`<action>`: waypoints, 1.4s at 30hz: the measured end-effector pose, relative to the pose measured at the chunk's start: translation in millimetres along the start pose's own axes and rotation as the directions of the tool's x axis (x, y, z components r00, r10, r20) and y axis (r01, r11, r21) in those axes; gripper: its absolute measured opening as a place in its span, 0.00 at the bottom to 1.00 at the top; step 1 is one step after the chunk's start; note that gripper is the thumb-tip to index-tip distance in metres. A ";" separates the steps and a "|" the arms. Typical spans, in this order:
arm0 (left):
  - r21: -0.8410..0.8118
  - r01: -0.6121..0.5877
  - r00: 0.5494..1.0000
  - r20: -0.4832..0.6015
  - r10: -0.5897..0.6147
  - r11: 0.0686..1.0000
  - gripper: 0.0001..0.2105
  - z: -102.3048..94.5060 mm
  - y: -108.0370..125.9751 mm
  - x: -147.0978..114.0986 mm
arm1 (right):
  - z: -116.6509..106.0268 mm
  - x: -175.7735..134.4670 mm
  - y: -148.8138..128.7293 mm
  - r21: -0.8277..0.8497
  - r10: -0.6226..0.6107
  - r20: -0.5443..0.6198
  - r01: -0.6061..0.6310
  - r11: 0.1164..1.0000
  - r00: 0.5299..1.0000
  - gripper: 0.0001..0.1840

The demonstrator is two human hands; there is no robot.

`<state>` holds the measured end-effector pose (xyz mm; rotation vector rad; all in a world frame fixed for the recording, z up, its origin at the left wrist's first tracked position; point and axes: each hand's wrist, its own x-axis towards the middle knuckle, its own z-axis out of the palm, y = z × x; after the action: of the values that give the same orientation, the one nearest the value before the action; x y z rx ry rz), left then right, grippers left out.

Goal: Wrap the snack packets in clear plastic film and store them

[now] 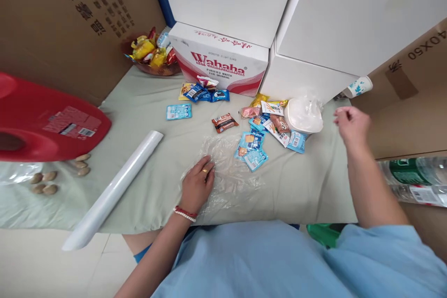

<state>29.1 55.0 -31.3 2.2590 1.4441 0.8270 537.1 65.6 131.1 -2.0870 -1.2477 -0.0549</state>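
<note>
My left hand lies flat on the left edge of a clear, crumpled plastic bag spread on the cloth. Its fingers are stretched out and it wears a ring. Off to the right, my right hand is raised with the fingers curled in; what they hold, if anything, is hidden. It is nearest to a white bowl with clear plastic film on it and a paper cup behind. Several small snack packets lie beyond the bag. A brown wrapped snack and a light blue packet lie apart from them.
A white roll juts over the front edge at left, near a red jug and several brown lumps. Behind stand a Wahaha carton, a snack-filled bowl and white boxes. Plastic bottles lie at right.
</note>
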 end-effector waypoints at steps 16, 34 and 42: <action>-0.103 -0.167 0.980 0.091 0.176 0.981 0.13 -34.7 -29.3 12.4 | 111.9 -196.6 -123.6 0.576 -0.642 0.721 0.291 0.764 0.259 0.14; 0.006 -0.265 0.953 0.154 0.261 0.964 0.21 -43.8 -49.5 3.0 | 314.7 -22.9 -395.2 0.116 -0.559 0.720 0.723 0.681 0.411 0.17; 0.004 -0.228 0.954 0.200 0.223 0.974 0.20 -47.3 -46.5 5.5 | 421.2 10.9 -445.7 0.100 -0.454 0.560 0.488 0.867 0.693 0.17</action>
<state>-32.0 78.5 -19.1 2.4801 1.1304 0.6260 64.9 449.8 56.0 -1.8194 -2.1591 0.3358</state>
